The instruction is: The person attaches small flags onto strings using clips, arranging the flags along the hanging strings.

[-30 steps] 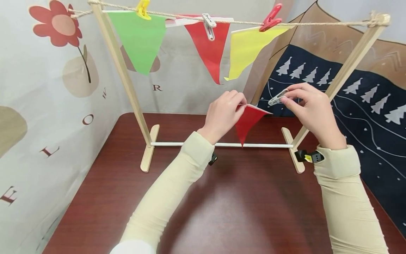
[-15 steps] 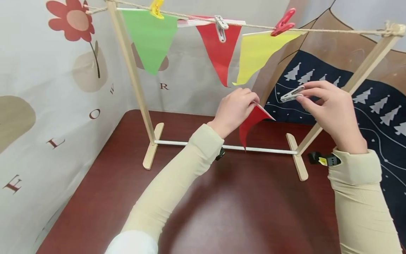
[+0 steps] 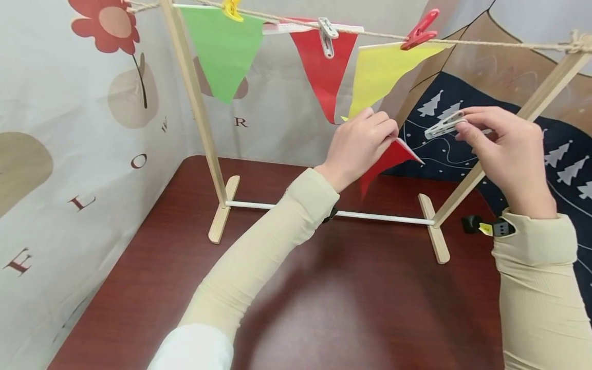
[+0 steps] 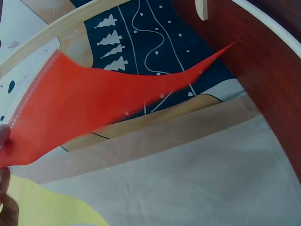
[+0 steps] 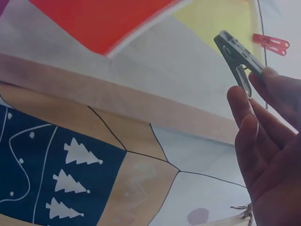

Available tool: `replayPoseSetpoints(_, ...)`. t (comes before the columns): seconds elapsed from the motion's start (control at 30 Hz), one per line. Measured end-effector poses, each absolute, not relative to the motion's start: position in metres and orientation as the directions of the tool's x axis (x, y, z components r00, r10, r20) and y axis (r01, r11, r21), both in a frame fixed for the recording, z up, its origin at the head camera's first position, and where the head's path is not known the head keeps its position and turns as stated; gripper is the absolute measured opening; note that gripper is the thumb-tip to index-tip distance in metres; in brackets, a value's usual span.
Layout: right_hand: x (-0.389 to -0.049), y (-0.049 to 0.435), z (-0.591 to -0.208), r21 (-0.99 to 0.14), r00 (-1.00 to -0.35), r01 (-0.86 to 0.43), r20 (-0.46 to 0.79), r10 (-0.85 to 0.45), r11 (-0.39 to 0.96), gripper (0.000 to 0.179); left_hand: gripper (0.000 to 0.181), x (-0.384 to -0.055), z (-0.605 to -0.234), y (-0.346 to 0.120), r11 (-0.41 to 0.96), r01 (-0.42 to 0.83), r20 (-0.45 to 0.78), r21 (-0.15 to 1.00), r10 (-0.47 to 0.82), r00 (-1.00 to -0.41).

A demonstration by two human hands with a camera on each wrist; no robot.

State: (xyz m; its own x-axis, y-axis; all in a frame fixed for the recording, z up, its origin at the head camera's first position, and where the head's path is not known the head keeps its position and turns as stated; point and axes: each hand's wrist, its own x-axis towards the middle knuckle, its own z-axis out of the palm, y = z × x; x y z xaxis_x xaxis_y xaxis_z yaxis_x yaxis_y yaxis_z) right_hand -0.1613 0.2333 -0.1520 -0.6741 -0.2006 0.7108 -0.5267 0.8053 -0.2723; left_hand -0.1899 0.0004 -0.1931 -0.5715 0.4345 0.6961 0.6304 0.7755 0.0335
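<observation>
My left hand (image 3: 363, 146) pinches a small red triangular pennant (image 3: 386, 160) by its white top edge, below the yellow pennant (image 3: 384, 74). The pennant's tip hangs down and curls; in the left wrist view the red cloth (image 4: 99, 103) spreads out from the fingertips at the left edge. To the right, my right hand (image 3: 513, 154) holds a grey-white clothespin (image 3: 444, 126) between thumb and fingers, its nose pointing left toward the pennant. From the right wrist, the clothespin (image 5: 235, 56) shows near the pennant's lower corner. A twine line (image 3: 490, 44) runs above both hands.
On the line hang a green pennant (image 3: 226, 51) with a yellow clothespin (image 3: 231, 9), a red pennant with a white clothespin (image 3: 328, 37), and the yellow one under a red clothespin (image 3: 421, 31). Wooden posts (image 3: 194, 97) and a white rod (image 3: 384, 218) stand on the table (image 3: 351, 298).
Both hands have risen in the head view and shifted right, carrying the red pennant and the clothespin nearer the yellow pennant and the line. The head view has also shifted.
</observation>
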Motion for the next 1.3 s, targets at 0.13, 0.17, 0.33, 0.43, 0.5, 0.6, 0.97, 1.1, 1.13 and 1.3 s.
replayPoseSetpoints(0.13, -0.161, 0.236, -0.146, -0.3, -0.675, -0.52, 0.718, -0.17, 0.8, 0.025, 0.018, -0.19, -0.185, 0.007, 0.773, 0.634, 0.713, 0.016, 0.436, -0.549)
replayPoseSetpoints(0.17, -0.161, 0.237, -0.144, -0.304, -0.674, -0.519, 0.72, -0.164, 0.799, 0.025, 0.019, -0.19, -0.183, 0.009, 0.771, 0.636, 0.71, 0.025, 0.434, -0.554)
replayPoseSetpoints(0.33, -0.16, 0.239, -0.137, -0.307, -0.659, -0.519, 0.738, -0.145, 0.797, 0.029, 0.02, -0.189, -0.172, 0.019, 0.759, 0.642, 0.694, 0.109, 0.404, -0.596)
replayPoseSetpoints(0.43, -0.161, 0.24, -0.134, -0.319, -0.655, -0.503, 0.748, -0.113, 0.804, 0.031, 0.022, -0.189, -0.168, 0.024, 0.749, 0.643, 0.697, 0.161, 0.375, -0.611)
replayPoseSetpoints(0.5, -0.162, 0.24, -0.132, -0.331, -0.657, -0.488, 0.749, -0.089, 0.808, 0.033, 0.023, -0.189, -0.166, 0.027, 0.739, 0.644, 0.698, 0.196, 0.356, -0.621)
replayPoseSetpoints(0.6, -0.165, 0.24, -0.131, -0.351, -0.652, -0.478, 0.756, -0.058, 0.805, 0.033, 0.024, -0.191, -0.164, 0.03, 0.722, 0.645, 0.689, 0.25, 0.336, -0.642)
replayPoseSetpoints(0.97, -0.167, 0.246, -0.12, -0.512, -0.676, -0.468, 0.732, 0.081, 0.721, 0.027, 0.029, -0.206, -0.151, 0.049, 0.611, 0.581, 0.583, 0.537, 0.23, -0.779)
replayPoseSetpoints(1.1, -0.17, 0.251, -0.118, -0.608, -0.686, -0.527, 0.717, 0.125, 0.594, 0.024, 0.029, -0.213, -0.151, 0.052, 0.595, 0.547, 0.552, 0.589, 0.198, -0.81)
replayPoseSetpoints(1.13, -0.171, 0.252, -0.117, -0.629, -0.69, -0.536, 0.71, 0.137, 0.563, 0.025, 0.029, -0.214, -0.151, 0.053, 0.588, 0.54, 0.546, 0.602, 0.19, -0.816)
replayPoseSetpoints(1.3, -0.172, 0.256, -0.109, -0.697, -0.705, -0.559, 0.685, 0.186, 0.449, 0.028, 0.028, -0.219, -0.147, 0.057, 0.529, 0.526, 0.537, 0.666, 0.149, -0.83)
